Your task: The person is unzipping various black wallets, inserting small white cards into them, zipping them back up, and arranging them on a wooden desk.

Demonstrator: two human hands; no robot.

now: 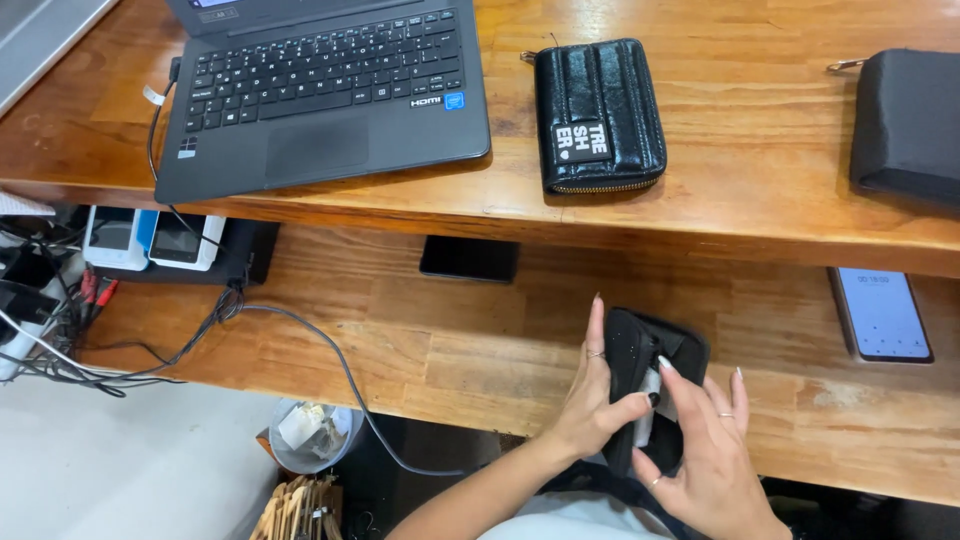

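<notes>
Both hands worked at a small black wallet held open over the lower wooden shelf.

From the head view, the left hand (592, 400) gripped the black wallet (650, 385) along its left edge, fingers upright behind it and thumb pressed across the front. The right hand (705, 450) was closed on the wallet's lower right side, its forefinger tucked into the open fold where a pale slip (651, 392) showed. The wallet hung just above the lower shelf (450, 345), near the person's lap. On the upper desk (760, 150) lay a dark laptop (320, 90), a glossy black zip purse (598, 115) beside it, and a black case (908, 125) at the right edge. A phone (880, 313) with a lit screen rested on the lower shelf, well apart from the hands.
</notes>
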